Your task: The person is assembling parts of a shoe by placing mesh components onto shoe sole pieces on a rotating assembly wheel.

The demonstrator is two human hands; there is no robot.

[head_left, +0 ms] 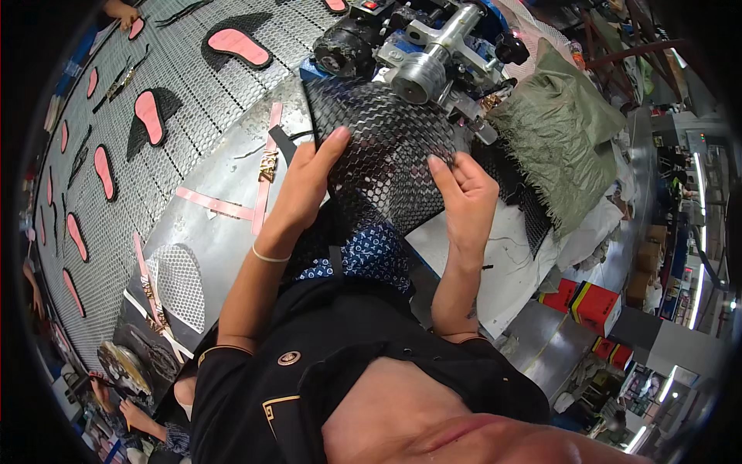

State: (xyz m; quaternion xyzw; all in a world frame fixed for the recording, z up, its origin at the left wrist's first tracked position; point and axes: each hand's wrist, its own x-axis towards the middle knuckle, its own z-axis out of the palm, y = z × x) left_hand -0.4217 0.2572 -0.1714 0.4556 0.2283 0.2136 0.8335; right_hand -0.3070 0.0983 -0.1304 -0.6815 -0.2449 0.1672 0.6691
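Observation:
A piece of black mesh (379,143) with open holes spreads between my two hands, in front of the machine. My left hand (309,182) grips its left side, thumb on top and the other fingers hidden under or behind it. At the right edge, the thumb and fingers of my right hand (468,197) pinch the mesh. Just beyond it stands a machine with a round metal roller (418,77); whether the mesh touches it I cannot tell. Pink straps (220,203) with a gold-coloured ornament (267,165) lie on the metal tabletop left of my left hand.
A conveyor belt (182,77) at the left carries pink soles (150,117), some on black mesh. White mesh (176,282) lies on the tabletop. A green woven sack (556,131) sits right of the machine, red and yellow boxes (595,308) below it. Co-workers' hands (122,12) show at left.

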